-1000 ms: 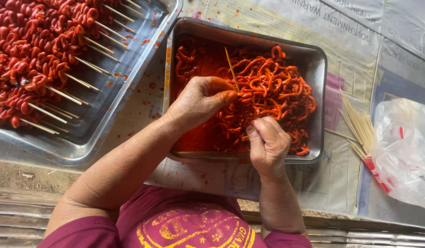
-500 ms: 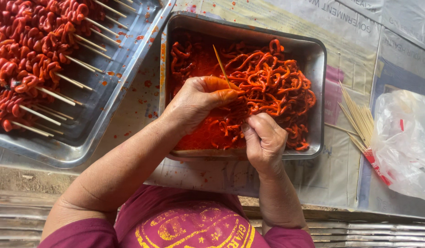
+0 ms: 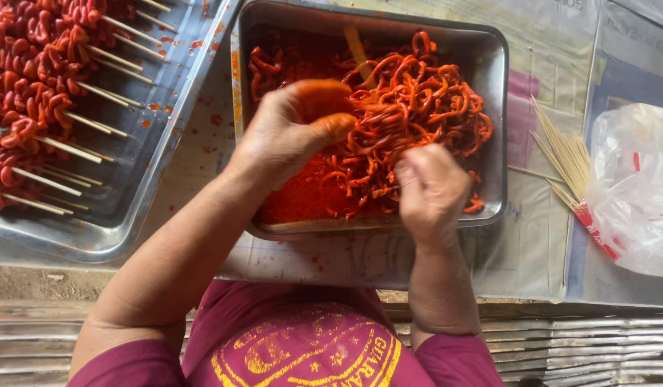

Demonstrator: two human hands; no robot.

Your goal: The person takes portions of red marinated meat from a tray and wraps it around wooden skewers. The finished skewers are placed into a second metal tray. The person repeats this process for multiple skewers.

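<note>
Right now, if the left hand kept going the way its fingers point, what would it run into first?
The left hand points right, across the steel pan. Its fingertips already sit at the heap of red-sauced strips, so it would push into those first, probably; depth is hard to judge from above.

- Rectangular steel pan [image 3: 498, 129]: brushed metal, showing a dull sheen under orange smears.
- Red-orange marinated strips [image 3: 410, 107]: glistening wet and slick.
- Thin pale wooden skewers [image 3: 561, 154]: lying matt and dry.
- Clear plastic bag [image 3: 632, 186]: crinkling, glossy.
- Printed newspaper sheet [image 3: 539, 244]: lying matt, stained.
</note>
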